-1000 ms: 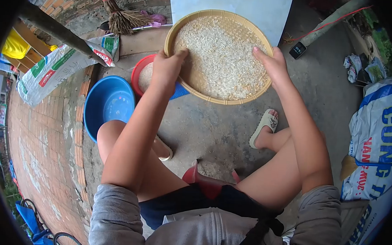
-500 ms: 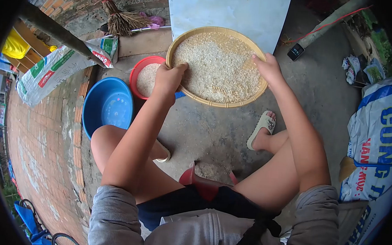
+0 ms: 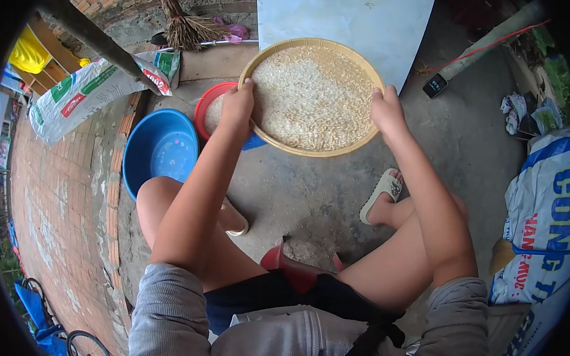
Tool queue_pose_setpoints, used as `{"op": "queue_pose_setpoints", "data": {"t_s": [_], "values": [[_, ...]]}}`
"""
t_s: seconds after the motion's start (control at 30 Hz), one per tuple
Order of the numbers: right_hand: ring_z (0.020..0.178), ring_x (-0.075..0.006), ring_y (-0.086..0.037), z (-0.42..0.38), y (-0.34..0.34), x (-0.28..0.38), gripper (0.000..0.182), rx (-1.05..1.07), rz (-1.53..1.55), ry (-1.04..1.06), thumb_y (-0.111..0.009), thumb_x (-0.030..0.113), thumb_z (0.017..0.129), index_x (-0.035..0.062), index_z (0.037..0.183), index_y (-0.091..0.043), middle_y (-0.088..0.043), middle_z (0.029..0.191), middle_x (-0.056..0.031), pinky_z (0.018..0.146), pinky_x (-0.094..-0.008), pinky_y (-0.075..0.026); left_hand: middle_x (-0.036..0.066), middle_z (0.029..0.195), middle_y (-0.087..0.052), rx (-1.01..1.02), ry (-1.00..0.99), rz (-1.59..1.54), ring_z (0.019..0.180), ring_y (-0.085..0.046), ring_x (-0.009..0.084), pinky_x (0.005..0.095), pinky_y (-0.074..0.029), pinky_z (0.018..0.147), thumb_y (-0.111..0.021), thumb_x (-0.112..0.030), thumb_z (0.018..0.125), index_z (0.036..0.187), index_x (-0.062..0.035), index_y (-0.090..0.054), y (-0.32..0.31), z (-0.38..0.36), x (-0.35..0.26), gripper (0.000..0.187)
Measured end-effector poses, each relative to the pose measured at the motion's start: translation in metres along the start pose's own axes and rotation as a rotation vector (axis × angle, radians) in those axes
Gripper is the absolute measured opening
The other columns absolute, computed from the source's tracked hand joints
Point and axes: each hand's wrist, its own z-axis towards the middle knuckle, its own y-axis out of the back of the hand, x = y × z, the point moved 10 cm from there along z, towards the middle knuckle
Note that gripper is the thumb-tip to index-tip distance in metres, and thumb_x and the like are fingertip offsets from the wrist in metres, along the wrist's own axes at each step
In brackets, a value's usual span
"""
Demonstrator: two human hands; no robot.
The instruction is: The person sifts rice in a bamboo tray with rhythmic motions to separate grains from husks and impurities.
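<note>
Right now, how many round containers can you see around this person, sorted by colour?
Tan woven tray of rice, gripped by left hand and right hand: 1
Blue basin: 1
Red bowl: 1
Total: 3

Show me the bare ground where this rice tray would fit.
The woven tray is gripped by the left hand and right hand. Bare concrete lies below it, between the knees, bordered by the sandal. Left is crowded: blue basin, red bowl. Right: printed sacks.
</note>
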Motion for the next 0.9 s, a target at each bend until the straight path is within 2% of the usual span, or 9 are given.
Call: {"op": "queue_pose_setpoints", "data": {"t_s": [0.1, 0.27, 0.33, 0.4, 0.47, 0.57, 0.67, 0.83, 0.9], "values": [[0.097, -0.0415, -0.058, -0.017, -0.006, 0.008, 0.033, -0.073, 0.023, 0.067, -0.038, 0.025, 0.096, -0.0064, 0.103, -0.044, -0.057, 0.103, -0.0291, 0.086, -0.0445, -0.044, 0.012, 0.086, -0.065, 0.043, 0.103, -0.051, 0.077, -0.065, 0.0234, 0.0335, -0.053, 0.068, -0.051, -0.027, 0.093, 0.102, 0.0037, -0.059, 0.008, 0.009, 0.002, 0.033], [0.089, -0.0368, -0.059, 0.017, -0.012, -0.021, 0.032, 0.177, 0.275, -0.097, -0.036, 0.024, 0.098, -0.0053, 0.102, -0.047, -0.058, 0.096, -0.0253, 0.082, -0.0432, -0.044, -0.002, 0.069, -0.051, -0.007, -0.123, 0.020, 0.051, -0.043, 0.0096, 0.0248, -0.036, 0.047, -0.049, -0.028, 0.094, 0.106, -0.0039, -0.059, -0.013, -0.053, -0.019, 0.029], [0.093, -0.0370, -0.059, -0.001, -0.011, -0.006, 0.032, 0.038, 0.118, 0.003, -0.036, 0.025, 0.098, -0.0051, 0.104, -0.046, -0.058, 0.098, -0.0257, 0.083, -0.0432, -0.043, 0.002, 0.076, -0.057, 0.049, -0.158, -0.009, 0.057, -0.052, 0.0115, 0.0267, -0.043, 0.050, -0.049, -0.028, 0.094, 0.107, -0.0026, -0.058, 0.002, -0.042, -0.036, 0.029], [0.099, -0.0373, -0.058, -0.033, -0.018, 0.012, 0.033, 0.033, 0.112, 0.001, -0.036, 0.026, 0.097, -0.0038, 0.107, -0.044, -0.058, 0.101, -0.0259, 0.085, -0.0422, -0.042, 0.011, 0.089, -0.063, 0.099, 0.089, -0.159, 0.074, -0.064, 0.0199, 0.0333, -0.054, 0.066, -0.052, -0.030, 0.091, 0.107, 0.0007, -0.056, 0.021, -0.017, -0.023, 0.035], [0.092, -0.0327, -0.059, -0.041, -0.011, 0.014, 0.032, 0.057, 0.168, -0.070, -0.037, 0.026, 0.097, -0.0043, 0.102, -0.045, -0.058, 0.095, -0.0232, 0.081, -0.0400, -0.043, 0.011, 0.089, -0.063, 0.098, 0.212, -0.189, 0.071, -0.063, 0.0206, 0.0350, -0.053, 0.065, -0.054, -0.030, 0.090, 0.109, 0.0012, -0.057, 0.018, -0.013, -0.011, 0.036], [0.083, -0.0278, -0.059, -0.005, 0.016, -0.002, 0.033, -0.028, 0.237, 0.050, -0.038, 0.027, 0.097, -0.0050, 0.096, -0.047, -0.057, 0.087, -0.0198, 0.075, -0.0380, -0.044, 0.006, 0.087, -0.060, 0.004, -0.104, -0.119, 0.074, -0.058, 0.0160, 0.0316, -0.050, 0.066, -0.055, -0.028, 0.089, 0.111, -0.0007, -0.058, -0.001, -0.032, -0.005, 0.035], [0.086, -0.0165, -0.056, 0.027, 0.007, -0.018, 0.028, 0.188, 0.247, -0.043, -0.037, 0.022, 0.098, -0.0012, 0.102, -0.051, -0.058, 0.095, -0.0102, 0.078, -0.0310, -0.043, 0.003, 0.083, -0.056, 0.056, 0.118, -0.069, 0.074, -0.057, 0.0144, 0.0301, -0.050, 0.067, -0.053, -0.028, 0.091, 0.113, -0.0034, -0.058, -0.017, -0.060, 0.006, 0.034], [0.079, -0.0149, -0.055, -0.025, -0.017, -0.003, 0.028, -0.053, 0.001, 0.066, -0.037, 0.024, 0.098, -0.0005, 0.101, -0.050, -0.057, 0.088, -0.0077, 0.073, -0.0303, -0.044, 0.011, 0.087, -0.063, 0.062, 0.112, -0.168, 0.074, -0.063, 0.0192, 0.0355, -0.054, 0.065, -0.054, -0.029, 0.091, 0.107, 0.0012, -0.056, 0.014, -0.012, -0.014, 0.034], [0.077, -0.0224, -0.054, -0.033, -0.021, -0.013, 0.031, 0.036, 0.304, -0.118, -0.036, 0.025, 0.098, -0.0042, 0.100, -0.045, -0.054, 0.084, -0.0131, 0.075, -0.0366, -0.044, 0.010, 0.085, -0.062, 0.050, 0.103, -0.106, 0.070, -0.062, 0.0192, 0.0349, -0.054, 0.065, -0.054, -0.029, 0.091, 0.107, 0.0007, -0.057, 0.014, -0.001, -0.007, 0.033]]}}
